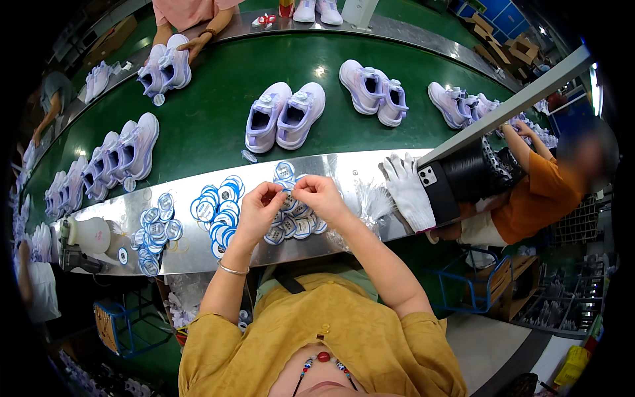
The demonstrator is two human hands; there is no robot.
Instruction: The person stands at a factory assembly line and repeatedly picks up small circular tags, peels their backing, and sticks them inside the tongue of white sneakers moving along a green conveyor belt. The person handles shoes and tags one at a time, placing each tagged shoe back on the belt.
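Note:
My left hand (260, 204) and my right hand (320, 194) meet over the metal ledge, thumbs and fingertips pinched close together. Whatever they grip is too small to make out. Right beneath them lies a heap of round blue-and-white tags (303, 226). Left of my left hand is a pile of blue-rimmed tags (221, 205), and farther left a third tag pile (157, 228). Beyond my hands a pair of white-and-lilac sneakers (285, 119) stands on the green belt, with a small round tag (249, 156) at its near side.
Right of my hands lie a bundle of clear plastic strands (372, 206), a white glove (407, 192) and a phone (428, 175). A grey post (509, 106) slants over the belt (218, 99). More sneakers (376, 92) stand there. Co-workers are across and at the right.

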